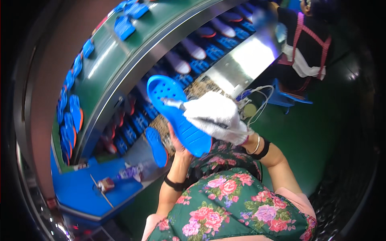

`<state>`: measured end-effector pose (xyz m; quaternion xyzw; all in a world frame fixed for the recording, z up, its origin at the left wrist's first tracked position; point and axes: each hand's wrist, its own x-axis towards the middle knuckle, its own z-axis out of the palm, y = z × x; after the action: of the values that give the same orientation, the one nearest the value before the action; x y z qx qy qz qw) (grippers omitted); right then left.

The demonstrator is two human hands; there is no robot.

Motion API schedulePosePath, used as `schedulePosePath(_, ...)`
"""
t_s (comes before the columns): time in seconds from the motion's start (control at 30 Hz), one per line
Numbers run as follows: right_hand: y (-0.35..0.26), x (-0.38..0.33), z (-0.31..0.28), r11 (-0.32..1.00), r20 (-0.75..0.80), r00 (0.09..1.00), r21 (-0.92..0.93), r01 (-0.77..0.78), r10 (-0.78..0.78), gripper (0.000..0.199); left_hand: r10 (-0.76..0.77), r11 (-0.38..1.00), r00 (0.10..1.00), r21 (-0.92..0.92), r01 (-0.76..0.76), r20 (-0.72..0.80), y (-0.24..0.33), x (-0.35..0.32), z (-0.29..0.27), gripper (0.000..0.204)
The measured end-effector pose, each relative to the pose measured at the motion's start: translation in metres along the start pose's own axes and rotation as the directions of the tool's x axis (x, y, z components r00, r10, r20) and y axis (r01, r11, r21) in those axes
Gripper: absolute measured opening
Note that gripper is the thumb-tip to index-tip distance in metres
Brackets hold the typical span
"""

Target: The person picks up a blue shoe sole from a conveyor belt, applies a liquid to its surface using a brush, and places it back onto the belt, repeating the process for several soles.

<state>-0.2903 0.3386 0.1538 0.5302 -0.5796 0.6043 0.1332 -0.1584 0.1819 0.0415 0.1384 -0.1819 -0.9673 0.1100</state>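
The bare left hand (177,139) clamps a blue, hole-dotted moulded shoe sole (198,139) above the speckled worktop (204,86)'s near edge; the white-gloved right hand (217,116) grips a slender grey tool (172,103). Surface work seems underway; the next stroke wants steady support.

The left hand (177,142) holds 1 blue sole (176,115); the gloved right hand (217,115), a tool (173,103) over it. Another sole (156,147) lies nearby.

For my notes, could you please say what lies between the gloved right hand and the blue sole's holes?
In the head view, a slim tool extends from the right hand toward the holes in the blue sole.
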Motion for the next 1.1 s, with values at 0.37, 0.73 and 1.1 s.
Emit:
schedulePosePath(0.37, 0.000, 0.012, 0.051, 0.980, 0.090, 0.990, -0.154, 0.124, -0.111, 0.034, -0.055, 0.983, 0.999, 0.175, 0.053, 0.005, 0.014, -0.030, -0.014, 0.089)
schedulePosePath(0.73, -0.006, 0.009, 0.074, 0.999, 0.019, 0.999, -0.018, -0.044, 0.044, 0.030, -0.007, 1.000, 0.999, 0.004, 0.007, 0.038, 0.032, -0.018, -0.026, 0.082)
schedulePosePath(1.1, 0.009, -0.005, 0.079, 0.995, -0.052, 0.995, 0.037, -0.088, 0.090, 0.027, 0.058, 0.997, 0.997, 0.038, -0.060, 0.056, 0.043, 0.005, -0.003, 0.093)
